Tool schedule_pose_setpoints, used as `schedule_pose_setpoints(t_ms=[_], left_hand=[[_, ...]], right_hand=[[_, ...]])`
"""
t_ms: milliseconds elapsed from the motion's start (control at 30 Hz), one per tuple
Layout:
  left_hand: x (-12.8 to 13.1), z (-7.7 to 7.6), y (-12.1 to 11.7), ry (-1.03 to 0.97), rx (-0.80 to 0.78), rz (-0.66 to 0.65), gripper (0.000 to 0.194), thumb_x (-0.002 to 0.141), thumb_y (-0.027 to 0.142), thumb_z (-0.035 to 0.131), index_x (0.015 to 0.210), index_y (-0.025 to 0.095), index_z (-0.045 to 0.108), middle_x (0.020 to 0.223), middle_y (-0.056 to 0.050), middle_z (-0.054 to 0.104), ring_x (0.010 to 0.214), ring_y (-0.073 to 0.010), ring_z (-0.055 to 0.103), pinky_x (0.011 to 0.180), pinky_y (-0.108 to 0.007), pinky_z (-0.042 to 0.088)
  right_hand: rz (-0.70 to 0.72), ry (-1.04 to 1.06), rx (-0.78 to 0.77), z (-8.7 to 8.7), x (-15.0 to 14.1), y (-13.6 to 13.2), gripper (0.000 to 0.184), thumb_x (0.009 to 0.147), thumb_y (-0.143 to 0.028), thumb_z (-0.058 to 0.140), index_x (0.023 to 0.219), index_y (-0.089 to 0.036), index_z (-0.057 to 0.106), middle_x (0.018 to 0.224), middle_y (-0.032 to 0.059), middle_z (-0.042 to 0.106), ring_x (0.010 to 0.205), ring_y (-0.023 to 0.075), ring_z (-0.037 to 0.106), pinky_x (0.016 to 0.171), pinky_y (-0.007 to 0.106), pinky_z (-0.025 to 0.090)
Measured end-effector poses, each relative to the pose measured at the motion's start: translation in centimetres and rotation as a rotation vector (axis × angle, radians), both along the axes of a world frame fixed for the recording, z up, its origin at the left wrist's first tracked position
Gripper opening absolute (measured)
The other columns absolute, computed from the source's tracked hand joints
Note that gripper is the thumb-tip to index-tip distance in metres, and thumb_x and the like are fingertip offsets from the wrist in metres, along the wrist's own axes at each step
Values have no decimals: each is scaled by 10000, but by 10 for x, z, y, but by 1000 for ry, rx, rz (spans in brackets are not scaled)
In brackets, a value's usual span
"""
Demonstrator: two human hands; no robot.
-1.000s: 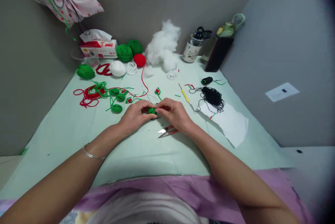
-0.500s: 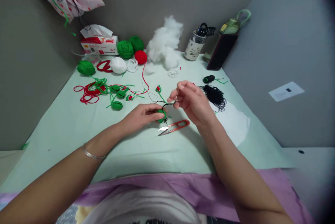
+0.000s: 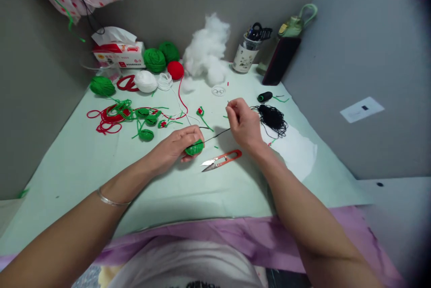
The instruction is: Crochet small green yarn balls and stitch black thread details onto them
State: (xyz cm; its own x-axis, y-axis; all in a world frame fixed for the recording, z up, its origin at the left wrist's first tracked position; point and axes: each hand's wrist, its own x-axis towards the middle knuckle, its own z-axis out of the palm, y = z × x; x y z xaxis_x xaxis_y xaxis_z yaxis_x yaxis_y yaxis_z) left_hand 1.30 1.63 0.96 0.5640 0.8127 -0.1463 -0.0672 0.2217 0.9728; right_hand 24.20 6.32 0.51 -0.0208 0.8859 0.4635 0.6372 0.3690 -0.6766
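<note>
My left hand (image 3: 175, 145) is closed around a small green crocheted piece (image 3: 195, 148) with a dark line across it. From that piece a black yarn strand (image 3: 217, 134) runs taut up to my right hand (image 3: 245, 123), which pinches it with the fingers curled in. A thin tip shows above those fingers; it is too small to name. Just below the strand lie orange-handled thread snips (image 3: 224, 159), their blades pointing left. Several finished green crocheted balls (image 3: 146, 134) rest to the left of my left hand. Beyond the strand is a small red-and-green crocheted piece (image 3: 200, 111).
Black yarn (image 3: 272, 120) lies at right by a white sheet (image 3: 301, 155). Along the back stand a tissue box (image 3: 124, 56), green yarn balls (image 3: 155, 60), a red yarn ball (image 3: 175, 70), white stuffing (image 3: 205, 50), a pen cup (image 3: 245, 57) and a dark phone-like slab (image 3: 282, 61).
My right hand has turned over, drawing the black strand straight. My left hand has moved slightly left and tilted the green piece into fuller view. The camera view has shifted a little.
</note>
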Motion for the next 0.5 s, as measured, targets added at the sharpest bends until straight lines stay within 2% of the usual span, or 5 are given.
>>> schedule_pose_setpoints(t_ms=[133, 233, 367, 433, 500], left_hand=[[0, 0, -1, 3, 46, 39, 301, 999, 392, 497, 792, 181, 555, 614, 34, 515, 486, -70, 414, 434, -179, 268], [0, -1, 0, -43, -7, 22, 270, 1000, 393, 512, 832, 187, 559, 643, 25, 567, 502, -81, 483, 459, -184, 354], [-2, 1, 3, -114, -93, 22, 186, 957, 350, 619, 902, 173, 615, 888, -34, 680, 639, -103, 591, 591, -230, 509], [-3, 1, 4, -128, -136, 37, 145, 946, 325, 651, 952, 180, 642, 993, -44, 701, 647, -95, 590, 604, -233, 521], [-4, 2, 6, -136, -164, 43, 142, 952, 319, 650, 1012, 193, 671, 1005, -45, 717, 642, -97, 591, 598, -232, 518]], right_hand=[[-4, 4, -40, -8, -3, 7, 109, 945, -270, 514, 842, -243, 491, 577, -63, 410, 533, 135, 345, 609, 298, 291], [33, 177, -151, -8, -1, 12, 126, 914, -284, 558, 812, -236, 502, 561, -68, 380, 531, 125, 324, 583, 285, 267], [91, 482, -379, -5, 5, 15, 154, 881, -345, 574, 813, -230, 497, 545, -82, 346, 497, 102, 273, 514, 256, 221], [119, 513, -463, -4, 7, 16, 163, 860, -365, 582, 843, -227, 497, 548, -92, 343, 476, 90, 261, 491, 244, 217], [149, 516, -535, -4, 9, 17, 177, 836, -367, 596, 878, -215, 516, 568, -87, 383, 475, 86, 309, 488, 237, 256]])
